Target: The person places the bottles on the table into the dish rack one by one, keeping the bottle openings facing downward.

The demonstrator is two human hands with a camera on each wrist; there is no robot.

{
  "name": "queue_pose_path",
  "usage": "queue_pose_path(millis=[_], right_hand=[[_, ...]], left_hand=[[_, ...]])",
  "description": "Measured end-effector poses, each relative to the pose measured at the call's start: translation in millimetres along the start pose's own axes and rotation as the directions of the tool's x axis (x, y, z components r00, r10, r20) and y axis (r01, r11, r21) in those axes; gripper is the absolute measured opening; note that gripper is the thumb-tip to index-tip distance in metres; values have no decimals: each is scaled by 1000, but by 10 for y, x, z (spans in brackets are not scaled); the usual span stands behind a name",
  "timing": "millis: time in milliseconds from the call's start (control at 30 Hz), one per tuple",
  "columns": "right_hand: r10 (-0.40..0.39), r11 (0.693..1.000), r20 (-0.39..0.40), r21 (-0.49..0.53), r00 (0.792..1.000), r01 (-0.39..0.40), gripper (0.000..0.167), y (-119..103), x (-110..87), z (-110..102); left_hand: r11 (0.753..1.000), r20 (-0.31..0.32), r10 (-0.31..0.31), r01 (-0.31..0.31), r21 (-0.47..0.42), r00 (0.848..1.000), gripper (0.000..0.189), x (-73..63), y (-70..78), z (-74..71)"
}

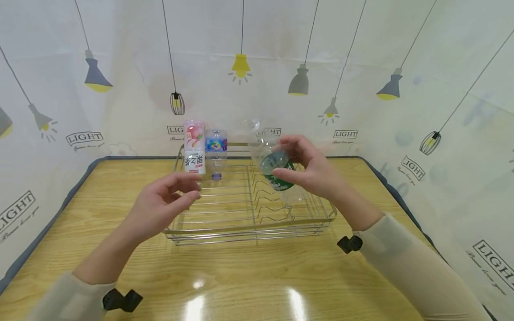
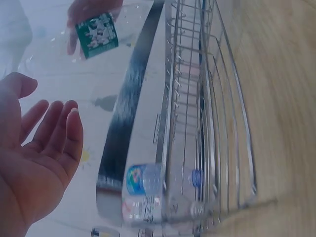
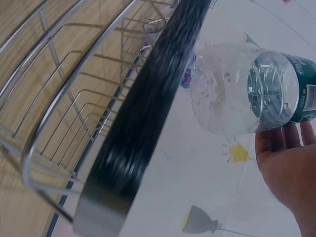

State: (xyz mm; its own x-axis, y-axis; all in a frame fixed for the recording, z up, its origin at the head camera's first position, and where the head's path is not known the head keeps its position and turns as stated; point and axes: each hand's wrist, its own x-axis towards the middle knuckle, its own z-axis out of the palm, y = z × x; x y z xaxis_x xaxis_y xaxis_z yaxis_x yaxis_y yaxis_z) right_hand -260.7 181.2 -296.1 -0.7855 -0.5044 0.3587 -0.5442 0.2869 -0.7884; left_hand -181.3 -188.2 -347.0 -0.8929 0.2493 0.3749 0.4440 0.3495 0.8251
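Observation:
My right hand (image 1: 309,167) grips a clear plastic bottle (image 1: 270,166) by its dark green label, holding it tilted over the right side of the wire dish rack (image 1: 249,230). In the right wrist view, the fingers (image 3: 291,136) lie along one side of the bottle (image 3: 222,89), and one rounded clear end faces the rack. My left hand (image 1: 160,207) hovers over the rack's left front with relaxed fingers and nothing in them. The left wrist view shows its palm (image 2: 29,173) bare and the fingers loosely bent.
At the rack's back left stand a pink-and-white labelled bottle (image 1: 194,147) and, beside it, a clear bottle with a blue label (image 1: 217,149), its purple cap downward. Wavy wire dividers (image 1: 275,208) fill the rack's right part. A patterned cloth (image 1: 361,35) surrounds the wooden table (image 1: 241,276).

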Motion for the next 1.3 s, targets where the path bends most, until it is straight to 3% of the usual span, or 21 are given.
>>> queue_pose_path(millis=[167, 333, 467, 567, 800, 1133, 1300], right_hand=[[3, 1000, 48, -7, 999, -2, 63, -15, 22, 117], [-12, 998, 93, -57, 996, 17, 63, -8, 46, 187], [-22, 995, 116, -92, 993, 32, 64, -17, 51, 209], [-22, 993, 127, -110, 992, 36, 66, -25, 49, 218], [6, 990, 153, -137, 988, 16, 69, -6, 47, 212], [68, 996, 143, -75, 987, -58, 73, 246, -54, 24], [92, 995, 145, -52, 985, -86, 73, 362, -97, -18]], left_hand=[[989, 70, 3, 8, -146, 998, 49, 324, 82, 219], [943, 136, -38, 80, -322, 990, 66, 555, 154, 404], [903, 166, -48, 113, -415, 985, 65, 636, 203, 492], [887, 171, -39, 113, -448, 985, 61, 648, 206, 523], [884, 149, -36, 101, -456, 988, 57, 600, 127, 524], [822, 92, -59, 101, -561, 994, 52, 492, -63, 362], [826, 106, -75, 121, -551, 992, 51, 449, -130, 296]])
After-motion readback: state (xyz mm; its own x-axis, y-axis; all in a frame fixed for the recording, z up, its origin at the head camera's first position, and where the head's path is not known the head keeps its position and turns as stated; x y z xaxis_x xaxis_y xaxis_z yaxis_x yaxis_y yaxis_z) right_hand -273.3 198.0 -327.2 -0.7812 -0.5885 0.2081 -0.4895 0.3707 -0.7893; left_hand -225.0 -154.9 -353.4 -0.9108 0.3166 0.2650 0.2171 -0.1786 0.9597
